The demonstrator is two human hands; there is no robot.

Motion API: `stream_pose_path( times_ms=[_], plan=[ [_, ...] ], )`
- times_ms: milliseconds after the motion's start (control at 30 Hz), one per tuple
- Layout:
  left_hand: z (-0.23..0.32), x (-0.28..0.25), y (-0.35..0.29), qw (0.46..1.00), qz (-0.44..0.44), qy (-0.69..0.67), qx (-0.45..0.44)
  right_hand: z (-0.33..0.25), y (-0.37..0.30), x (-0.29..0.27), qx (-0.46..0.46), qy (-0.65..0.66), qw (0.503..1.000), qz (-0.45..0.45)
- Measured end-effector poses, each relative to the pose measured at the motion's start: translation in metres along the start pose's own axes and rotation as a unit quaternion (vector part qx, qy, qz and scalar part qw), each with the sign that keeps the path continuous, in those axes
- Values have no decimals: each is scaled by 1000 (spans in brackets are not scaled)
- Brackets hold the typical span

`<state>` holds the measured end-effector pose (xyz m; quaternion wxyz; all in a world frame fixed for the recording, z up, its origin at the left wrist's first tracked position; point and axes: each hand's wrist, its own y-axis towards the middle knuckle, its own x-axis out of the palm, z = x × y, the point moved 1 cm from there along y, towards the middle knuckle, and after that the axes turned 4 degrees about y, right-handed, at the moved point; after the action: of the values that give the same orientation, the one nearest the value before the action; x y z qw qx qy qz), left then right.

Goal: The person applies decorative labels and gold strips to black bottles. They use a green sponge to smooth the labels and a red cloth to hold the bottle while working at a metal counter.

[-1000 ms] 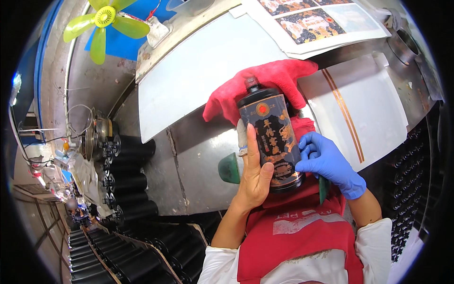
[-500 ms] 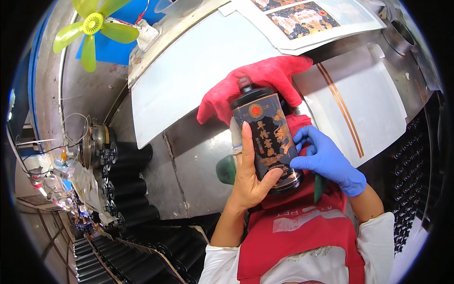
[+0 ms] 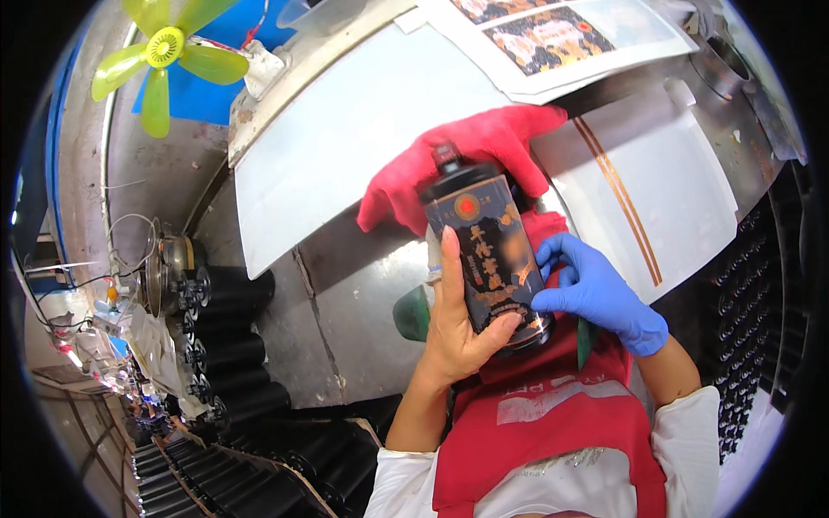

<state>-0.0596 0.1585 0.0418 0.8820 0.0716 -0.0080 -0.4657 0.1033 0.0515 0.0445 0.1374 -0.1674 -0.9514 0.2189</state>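
A black bottle with a gold-and-orange dragon-like label and a narrow dark neck lies tilted in front of me, neck pointing away. My left hand, bare at the thumb and forefinger, is closed around its left side, thumb across the lower front. The other left fingers are hidden behind it. My right hand, in a blue glove, has curled fingers at the bottle's lower right edge, thumb tip on the label's margin. A red cloth lies just beyond the bottle, partly covered by it. Close by the left wrist is a green piece.
White sheets cover the metal worktop. At right lies a backing sheet with two gold strips; printed decal sheets lie at the far side. Black bottles line the left, near a green fan.
The view has shifted very slightly. A blurred orange spot now shows on the label's right side. Both hands keep nearly the same hold.
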Motion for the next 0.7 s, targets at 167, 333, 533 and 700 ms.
stream_pose_path(
  times_ms=[167, 333, 533, 700],
  plan=[
    [0, -11, 2, 997, 12, 70, 30, -10, 1, -1, -16, 45, 999, 25],
    [-2, -13, 13, 999, 21, 33, 3, -41, 29, 10, -71, 36, 994, 79],
    [-1, -6, 12, 999, 37, -1, -28, -36, 60, 8, -54, 41, 996, 54],
    [-7, -9, 11, 999, 38, 1, -27, -42, 64, 7, -37, 61, 996, 44]
  ],
)
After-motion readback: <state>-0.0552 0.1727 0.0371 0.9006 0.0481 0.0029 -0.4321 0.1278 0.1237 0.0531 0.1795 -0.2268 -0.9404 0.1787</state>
